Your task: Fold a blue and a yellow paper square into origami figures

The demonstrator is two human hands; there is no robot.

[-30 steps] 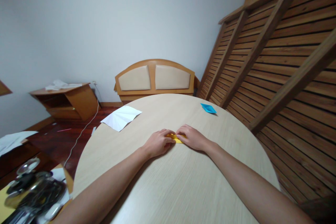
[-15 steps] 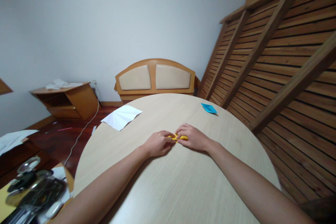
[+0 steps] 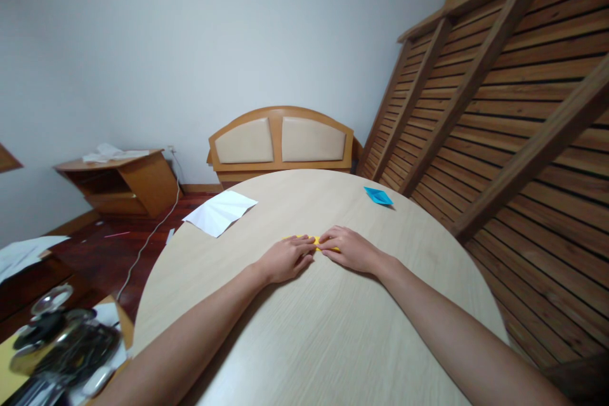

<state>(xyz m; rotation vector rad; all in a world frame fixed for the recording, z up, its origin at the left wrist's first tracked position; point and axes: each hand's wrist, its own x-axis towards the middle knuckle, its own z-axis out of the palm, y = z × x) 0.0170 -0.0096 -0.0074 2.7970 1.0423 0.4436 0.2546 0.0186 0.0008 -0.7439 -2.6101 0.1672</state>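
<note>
While the yellow paper (image 3: 316,241) is pressed under the flattened left hand (image 3: 286,260) and pinched by the right hand (image 3: 351,248) beside it, it could be skewed by uneven pressure.

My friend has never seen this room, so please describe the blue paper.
Find the round table. Near its far right edge, beyond the right hand, lies the small, folded blue paper. Its colour differs from the white sheet and yellow paper.

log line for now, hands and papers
left hand: on yellow paper | right hand: on yellow paper | creased white paper: table, left | folded blue paper: table, right
</note>
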